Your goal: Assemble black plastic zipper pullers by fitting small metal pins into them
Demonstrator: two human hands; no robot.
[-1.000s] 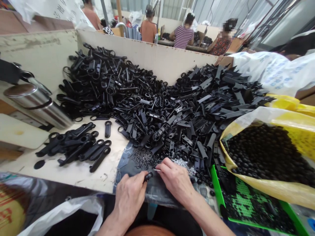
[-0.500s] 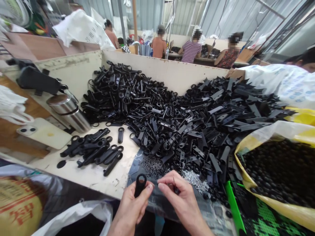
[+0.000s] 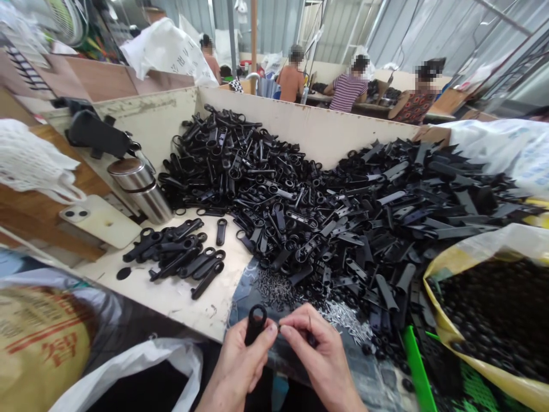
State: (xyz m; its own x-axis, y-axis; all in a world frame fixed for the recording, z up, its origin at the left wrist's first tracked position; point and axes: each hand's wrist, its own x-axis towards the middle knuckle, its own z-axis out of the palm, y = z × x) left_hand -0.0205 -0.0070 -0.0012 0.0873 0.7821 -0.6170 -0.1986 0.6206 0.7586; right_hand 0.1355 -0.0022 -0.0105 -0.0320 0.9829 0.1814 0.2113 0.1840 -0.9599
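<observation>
My left hand (image 3: 240, 366) is closed around a black plastic piece with a ring end (image 3: 255, 320), held upright near the table's front edge. My right hand (image 3: 317, 355) is pinched shut beside it, fingertips touching the piece; what it pinches is too small to name. Just beyond my hands lie a patch of small dark pins (image 3: 274, 289) and silvery pins (image 3: 345, 315). A huge heap of black plastic pieces (image 3: 326, 200) fills the table. A small row of the same black pieces (image 3: 178, 254) lies to the left.
A steel flask (image 3: 141, 189) and a phone (image 3: 100, 220) lie at left. A yellow bag of dark round parts (image 3: 493, 303) and a green tray (image 3: 414, 366) sit at right. Board walls (image 3: 309, 129) enclose the table. Several people work at far tables.
My left hand raised the black piece upright, its ring end now on top. Both hands drew closer to me, and the view swung left and up.
</observation>
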